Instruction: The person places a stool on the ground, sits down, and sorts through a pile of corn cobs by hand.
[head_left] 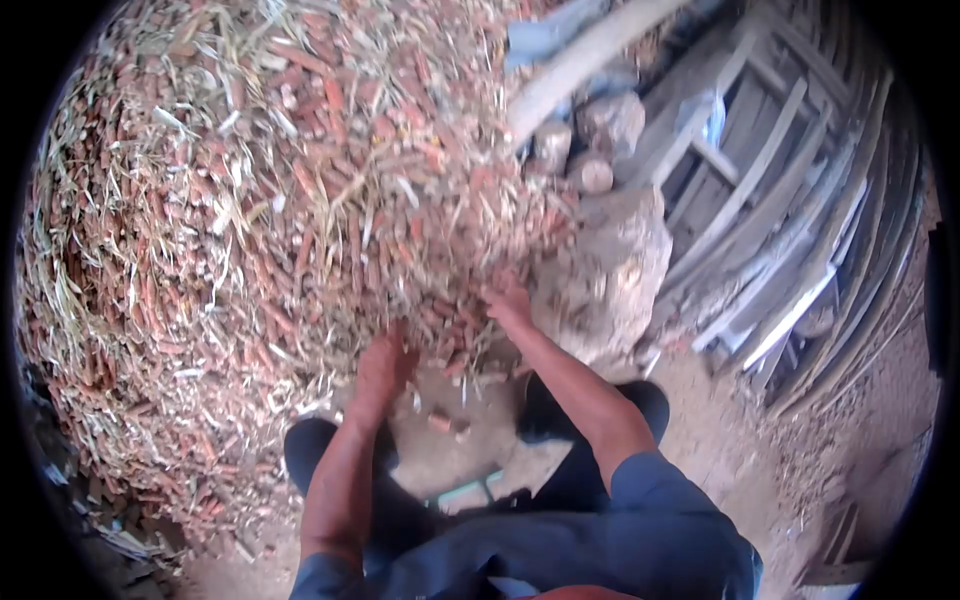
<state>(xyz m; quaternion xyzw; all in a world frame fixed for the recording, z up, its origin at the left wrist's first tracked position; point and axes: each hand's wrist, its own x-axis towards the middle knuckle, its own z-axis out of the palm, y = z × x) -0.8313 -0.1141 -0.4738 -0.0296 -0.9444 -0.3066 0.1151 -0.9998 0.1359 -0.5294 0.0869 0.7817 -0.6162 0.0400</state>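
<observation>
A person's left hand point(383, 368) and right hand point(508, 302) sit apart at the near edge of a heap of reddish cobs point(295, 235), probably the part easiest to reach; blur leaves spread or pinching fingers impossible to tell. A pale rock point(610, 270) lies beside the right hand, weathered planks point(820, 250) beyond.

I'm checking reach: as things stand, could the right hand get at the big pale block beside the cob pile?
Probably yes: the right hand is close beside the big pale block, and nothing large seems to stand between them.
</observation>
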